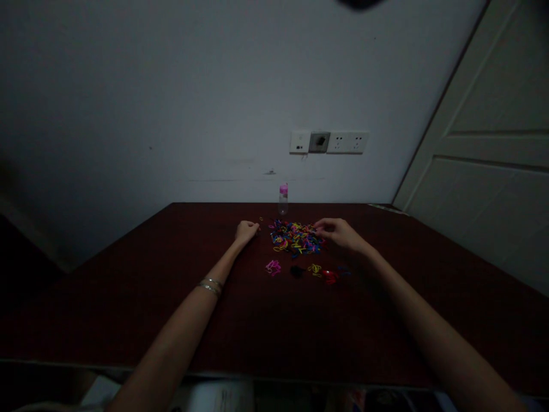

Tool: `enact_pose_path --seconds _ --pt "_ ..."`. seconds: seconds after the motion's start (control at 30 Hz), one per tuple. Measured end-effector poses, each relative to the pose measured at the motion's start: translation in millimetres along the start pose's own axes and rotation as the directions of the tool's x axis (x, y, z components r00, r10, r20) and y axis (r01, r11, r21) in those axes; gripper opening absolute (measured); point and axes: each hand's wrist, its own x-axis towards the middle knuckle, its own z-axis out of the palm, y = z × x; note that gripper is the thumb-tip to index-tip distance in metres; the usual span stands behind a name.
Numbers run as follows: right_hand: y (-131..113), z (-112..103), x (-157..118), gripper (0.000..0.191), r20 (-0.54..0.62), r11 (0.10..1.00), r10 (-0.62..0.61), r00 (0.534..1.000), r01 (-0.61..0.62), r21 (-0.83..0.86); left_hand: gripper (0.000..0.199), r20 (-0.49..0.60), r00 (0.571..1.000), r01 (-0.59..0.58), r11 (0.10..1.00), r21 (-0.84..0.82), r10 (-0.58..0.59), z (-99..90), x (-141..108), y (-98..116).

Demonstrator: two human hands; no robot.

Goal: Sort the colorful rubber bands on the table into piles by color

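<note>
The mixed loop heap (295, 239) lies centrally. Left hand (247, 230), 9 o'clock: fingers curled closed, contents hidden. Right hand (334, 230), 3 o'clock — fingertips at heap, grip indeterminable. Single-colour piles (329, 277), 6 o'clock — separated, presumably preventing mixing.

On a table (128, 286), a pile of bands (295, 237) lies between the left hand (247, 230) and right hand (337, 232). Behind it stands a bottle (283, 200), near the wall (171, 114); in front, small heaps (273, 267) form a row.
</note>
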Motion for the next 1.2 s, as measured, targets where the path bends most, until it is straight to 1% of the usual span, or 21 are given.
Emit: enact_pose_path --seconds 0.03,0.1,0.17,0.23,0.33,0.43,0.53,0.67,0.77,0.87,1.0,1.1,1.2 --pt "-1 -1 0 0.022 0.023 1.000 -0.003 1.000 0.002 0.012 0.022 0.017 1.000 -0.018 1.000 0.003 0.018 -0.6 0 2" --pt "0 -4 -1 0.022 0.062 0.999 0.000 0.998 -0.003 0.040 0.023 0.086 0.993 -0.078 0.997 -0.018 0.079 -1.4 1 6" --pt "2 -5 -4 0.021 0.084 0.998 0.012 0.996 -0.018 0.065 0.025 0.167 0.974 -0.142 0.988 -0.061 0.150 -0.7 2 9" --pt "2 -1 -7 0.021 0.092 0.996 0.026 0.995 -0.033 0.079 0.028 0.206 0.958 -0.185 0.978 -0.093 0.201 2.8 5 12" --pt "-9 15 -10 0.019 0.133 0.993 0.021 0.991 -0.036 0.111 0.031 0.187 0.954 -0.213 0.969 -0.124 0.234 12.3 10 14" --pt "-28 38 -12 0.018 0.221 0.991 -0.017 0.975 -0.014 0.136 0.032 0.158 0.958 -0.215 0.963 -0.162 0.240 21.7 14 15" --pt "-45 59 -13 0.016 0.308 0.987 -0.075 0.949 0.028 0.155 0.033 0.136 0.963 -0.206 0.961 -0.184 0.233 25.5 17 15" --pt "-55 77 -14 0.017 0.328 0.986 -0.153 0.932 0.123 0.111 0.035 0.133 0.966 -0.193 0.960 -0.205 0.223 23.9 16 12" --pt "-55 84 -15 0.018 0.341 0.981 -0.193 0.920 0.175 0.081 0.033 0.150 0.962 -0.194 0.960 -0.203 0.226 23.8 14 11" --pt "-52 82 -16 0.020 0.333 0.978 -0.207 0.920 0.197 0.062 0.029 0.185 0.951 -0.216 0.960 -0.180 0.248 25.4 11 12" --pt "-40 64 -11 0.020 0.225 0.986 -0.164 0.960 0.160 0.038 0.027 0.218 0.929 -0.263 0.948 -0.180 0.299 26.4 9 11" --pt "-23 45 -6 0.021 0.129 0.992 -0.125 0.984 0.128 -0.016 0.024 0.260 0.912 -0.270 0.941 -0.202 0.317 27.0 10 7" --pt "2 30 -2 0.023 0.026 0.997 -0.051 0.998 0.052 -0.063 0.021 0.291 0.900 -0.257 0.935 -0.244 0.324 28.1 12 2"
